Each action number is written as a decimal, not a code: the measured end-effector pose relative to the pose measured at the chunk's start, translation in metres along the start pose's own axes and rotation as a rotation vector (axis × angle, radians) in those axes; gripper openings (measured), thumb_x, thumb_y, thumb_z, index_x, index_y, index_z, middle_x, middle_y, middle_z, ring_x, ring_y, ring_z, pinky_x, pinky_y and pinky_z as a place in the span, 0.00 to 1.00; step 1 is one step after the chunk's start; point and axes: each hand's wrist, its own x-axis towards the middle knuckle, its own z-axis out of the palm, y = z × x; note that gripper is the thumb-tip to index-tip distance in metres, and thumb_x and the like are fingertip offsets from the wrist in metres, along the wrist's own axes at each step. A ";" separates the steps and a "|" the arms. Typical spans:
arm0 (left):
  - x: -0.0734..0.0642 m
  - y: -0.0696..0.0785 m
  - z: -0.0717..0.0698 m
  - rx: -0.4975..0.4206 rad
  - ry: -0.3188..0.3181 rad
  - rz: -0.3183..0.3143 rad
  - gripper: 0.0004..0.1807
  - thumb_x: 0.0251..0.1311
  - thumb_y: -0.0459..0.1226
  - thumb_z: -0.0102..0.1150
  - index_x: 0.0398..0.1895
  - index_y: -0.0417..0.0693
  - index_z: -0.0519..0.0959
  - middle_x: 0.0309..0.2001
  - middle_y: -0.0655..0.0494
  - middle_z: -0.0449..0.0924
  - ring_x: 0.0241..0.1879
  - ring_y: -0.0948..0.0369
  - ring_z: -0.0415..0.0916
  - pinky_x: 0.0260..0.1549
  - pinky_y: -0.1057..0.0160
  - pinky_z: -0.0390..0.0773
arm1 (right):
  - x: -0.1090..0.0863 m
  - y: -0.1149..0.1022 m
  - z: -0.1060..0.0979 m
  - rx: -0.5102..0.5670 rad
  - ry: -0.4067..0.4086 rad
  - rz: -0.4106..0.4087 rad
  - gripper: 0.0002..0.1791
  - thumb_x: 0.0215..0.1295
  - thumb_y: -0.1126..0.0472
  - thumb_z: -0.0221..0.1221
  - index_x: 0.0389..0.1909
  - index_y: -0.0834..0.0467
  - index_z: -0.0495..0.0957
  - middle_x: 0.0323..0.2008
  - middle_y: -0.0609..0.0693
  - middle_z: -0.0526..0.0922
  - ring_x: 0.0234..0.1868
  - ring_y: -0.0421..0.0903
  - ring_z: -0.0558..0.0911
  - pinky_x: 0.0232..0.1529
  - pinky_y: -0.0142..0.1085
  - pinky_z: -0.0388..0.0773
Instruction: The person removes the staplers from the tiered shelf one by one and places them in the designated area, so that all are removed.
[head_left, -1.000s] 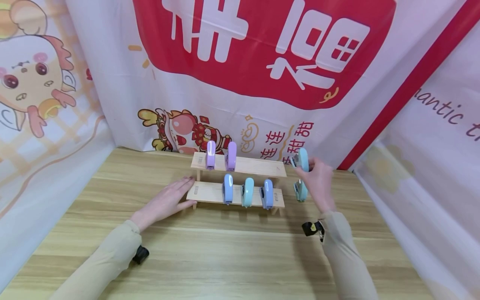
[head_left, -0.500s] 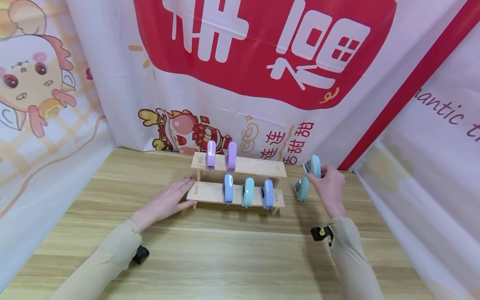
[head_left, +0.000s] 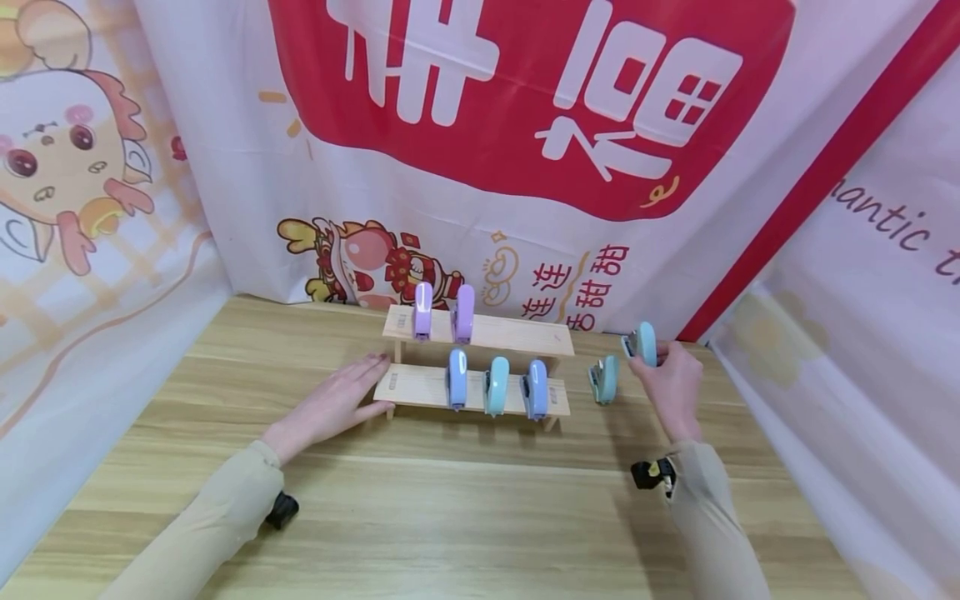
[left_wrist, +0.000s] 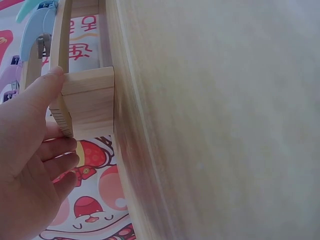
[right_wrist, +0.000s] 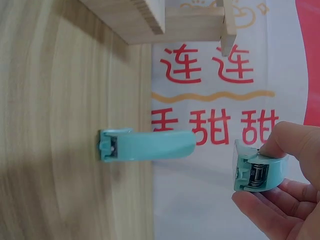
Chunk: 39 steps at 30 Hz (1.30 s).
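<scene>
My right hand (head_left: 672, 387) grips a teal stapler (head_left: 646, 344) between thumb and fingers, in the air right of the rack. In the right wrist view its end with the spring mechanism faces the camera. A second teal stapler (head_left: 603, 380) stands upright on the table just left of that hand. My left hand (head_left: 333, 404) holds the left end of the two-tier wooden rack (head_left: 420, 385); in the left wrist view the thumb lies on the board's edge, the fingers behind it. On the lower tier stand a blue stapler (head_left: 457, 379), a teal stapler (head_left: 496, 385) and another blue stapler (head_left: 536, 388).
Two purple staplers, one left (head_left: 423, 310) and one right (head_left: 463, 313), stand on the left part of the upper tier. Printed cloth (head_left: 247, 167) hangs behind and at both sides of the wood-grain table (head_left: 450, 517).
My right hand has carried the teal stapler right and down, away from the rack and past the standing teal stapler. The left hand and the rack have stayed in place.
</scene>
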 end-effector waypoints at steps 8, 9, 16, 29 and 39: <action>0.000 -0.001 0.000 0.002 0.006 -0.001 0.43 0.64 0.53 0.62 0.73 0.35 0.61 0.73 0.36 0.62 0.72 0.40 0.63 0.72 0.40 0.65 | 0.000 0.018 0.003 -0.023 -0.004 0.031 0.19 0.56 0.59 0.68 0.43 0.68 0.81 0.37 0.66 0.86 0.38 0.58 0.83 0.38 0.42 0.79; 0.000 -0.001 0.000 0.005 0.006 0.001 0.43 0.64 0.53 0.62 0.73 0.35 0.61 0.73 0.36 0.62 0.72 0.40 0.63 0.72 0.40 0.65 | 0.000 0.020 0.003 -0.025 -0.004 0.034 0.19 0.56 0.59 0.68 0.43 0.69 0.81 0.37 0.67 0.86 0.38 0.59 0.83 0.38 0.42 0.79; 0.000 -0.001 0.001 0.005 0.009 0.004 0.43 0.64 0.53 0.61 0.73 0.35 0.61 0.73 0.36 0.62 0.72 0.40 0.63 0.72 0.41 0.64 | -0.001 0.034 0.009 -0.025 -0.035 0.063 0.22 0.58 0.58 0.67 0.46 0.71 0.78 0.42 0.69 0.85 0.41 0.62 0.84 0.43 0.50 0.83; -0.002 0.001 0.000 0.010 0.019 0.001 0.42 0.64 0.53 0.62 0.72 0.35 0.62 0.73 0.36 0.62 0.72 0.41 0.63 0.72 0.41 0.65 | 0.000 0.049 0.018 -0.038 -0.049 0.061 0.16 0.55 0.59 0.68 0.38 0.69 0.83 0.34 0.66 0.87 0.35 0.58 0.83 0.34 0.42 0.78; -0.002 0.000 0.001 0.006 0.045 0.015 0.42 0.63 0.50 0.63 0.72 0.33 0.63 0.72 0.35 0.64 0.71 0.40 0.64 0.70 0.40 0.66 | -0.001 0.057 0.026 -0.022 -0.117 0.108 0.15 0.59 0.59 0.66 0.38 0.69 0.81 0.35 0.65 0.86 0.35 0.54 0.82 0.30 0.33 0.76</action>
